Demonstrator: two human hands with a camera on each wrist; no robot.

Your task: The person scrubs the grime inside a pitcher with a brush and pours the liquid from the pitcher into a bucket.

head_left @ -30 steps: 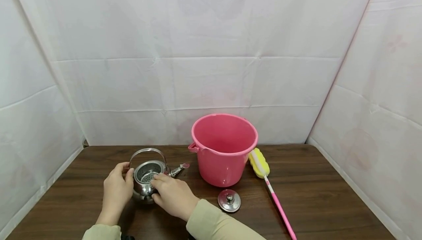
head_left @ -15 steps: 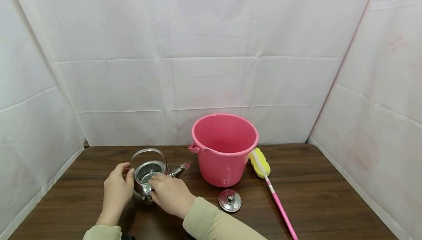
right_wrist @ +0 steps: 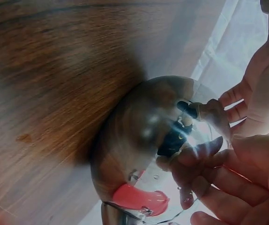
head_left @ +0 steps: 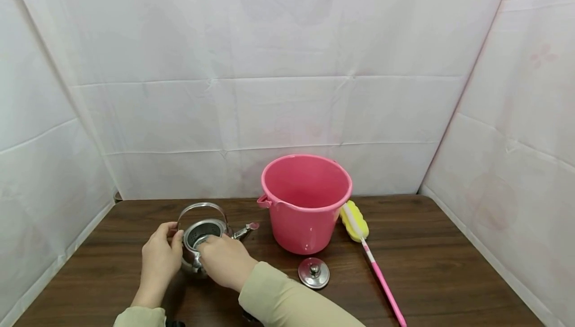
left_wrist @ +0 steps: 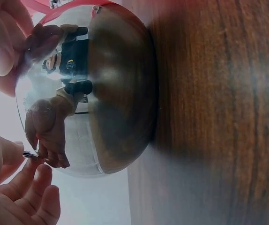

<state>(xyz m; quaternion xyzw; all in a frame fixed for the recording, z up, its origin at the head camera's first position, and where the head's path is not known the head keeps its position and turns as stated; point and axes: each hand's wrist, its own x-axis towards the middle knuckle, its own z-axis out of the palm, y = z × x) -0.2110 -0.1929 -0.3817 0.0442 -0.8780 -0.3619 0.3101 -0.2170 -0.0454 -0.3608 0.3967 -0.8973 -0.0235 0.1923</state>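
A shiny steel teapot (head_left: pixel 193 262) stands on the table at the left, its hoop handle upright and a perforated strainer (head_left: pixel 197 234) in its mouth. The left hand (head_left: pixel 160 257) pinches the base of the hoop handle at the pot's left side; in the left wrist view the fingertips (left_wrist: pixel 19 150) meet at a small metal piece. Over the front right of the rim lies the right hand (head_left: pixel 226 262), its fingertips at the strainer and partly hidden. In the right wrist view the right hand (right_wrist: pixel 247 183) has bent fingers beside the pot (right_wrist: pixel 139 136).
A pink bucket (head_left: pixel 305 227) stands right of the teapot's spout (head_left: pixel 245 230). In front of it lies a round steel lid (head_left: pixel 313 273). Farther right, a yellow sponge brush (head_left: pixel 355 221) with a pink handle (head_left: pixel 386 289) reaches the table's front. White cloth (head_left: pixel 278 112) hangs around the table.
The right hand has shifted a little left over the pot's mouth, covering more of the strainer. The left hand and the pot have stayed nearly in place.
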